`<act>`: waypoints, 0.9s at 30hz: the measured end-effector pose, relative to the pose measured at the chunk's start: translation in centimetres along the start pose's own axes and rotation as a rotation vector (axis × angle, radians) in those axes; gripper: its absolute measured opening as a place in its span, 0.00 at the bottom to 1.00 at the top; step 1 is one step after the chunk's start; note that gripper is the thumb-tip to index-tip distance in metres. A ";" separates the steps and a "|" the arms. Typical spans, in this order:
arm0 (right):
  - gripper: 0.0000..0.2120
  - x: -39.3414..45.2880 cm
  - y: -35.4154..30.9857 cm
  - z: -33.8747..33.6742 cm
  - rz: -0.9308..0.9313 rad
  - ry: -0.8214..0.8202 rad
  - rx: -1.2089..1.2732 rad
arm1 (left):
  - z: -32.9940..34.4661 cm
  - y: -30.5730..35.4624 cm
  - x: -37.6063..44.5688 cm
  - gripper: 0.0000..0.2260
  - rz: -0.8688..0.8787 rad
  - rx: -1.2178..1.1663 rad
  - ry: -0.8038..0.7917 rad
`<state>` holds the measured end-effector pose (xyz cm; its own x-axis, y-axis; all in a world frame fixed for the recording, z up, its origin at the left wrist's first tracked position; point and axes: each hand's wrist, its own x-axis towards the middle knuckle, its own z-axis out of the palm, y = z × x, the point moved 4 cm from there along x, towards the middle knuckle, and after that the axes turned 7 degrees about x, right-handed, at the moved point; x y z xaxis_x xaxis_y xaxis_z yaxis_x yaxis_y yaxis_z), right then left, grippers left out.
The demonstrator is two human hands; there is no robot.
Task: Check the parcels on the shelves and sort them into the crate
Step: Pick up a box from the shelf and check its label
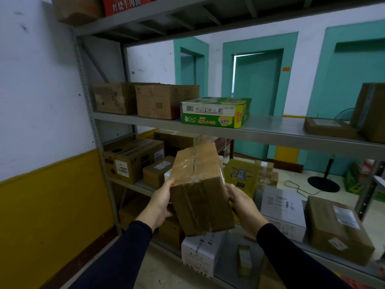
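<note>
Head view. Item held: one oblong brown cardboard parcel sealed with clear tape [201,188], tilted, its near end lower than its far end, carried in the air in front of the grey metal shelving unit [270,134] at the height of the lower shelf. Left hand [161,202]: dark sleeve, thumb laid along the parcel's left edge, fingers curled under its left side, gripping it. Right hand [242,202]: dark sleeve, palm against the parcel's right side, fingers wrapped behind it, gripping it. Middle shelf, left to right: two plain brown cardboard cartons [145,100] side by side at the far left; a flat green and yellow printed noodle carton [216,112] just beside them; a low brown cardboard box with a white label [329,127] and a tall brown carton [373,111] at the far right. Lower shelf: stacked brown cartons with white labels [133,161] at left, a yellow printed box [241,174] behind the parcel, a white carton with printed text [281,207] and a taped brown parcel bearing white labels [339,228] at right. Top shelf: a red carton with Chinese characters [125,5]. Near floor: a white printed box [200,251]. Beyond the shelving: teal door frames [258,84] in a white wall and a black round stand base [323,183] on the floor.
</note>
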<state>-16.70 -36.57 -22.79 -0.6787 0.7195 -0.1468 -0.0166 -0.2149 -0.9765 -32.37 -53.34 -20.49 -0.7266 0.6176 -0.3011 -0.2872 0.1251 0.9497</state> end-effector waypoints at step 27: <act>0.22 -0.7 -0.3 0.8 -0.144 -0.002 0.052 | 0.1 1.6 -1.4 0.14 0.263 0.335 -0.036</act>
<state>-16.84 -37.54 -22.28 -0.6678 0.7443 -0.0058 -0.1515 -0.1435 -0.9780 -31.79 -53.93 -18.55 -0.7243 0.6878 -0.0474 0.1277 0.2014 0.9711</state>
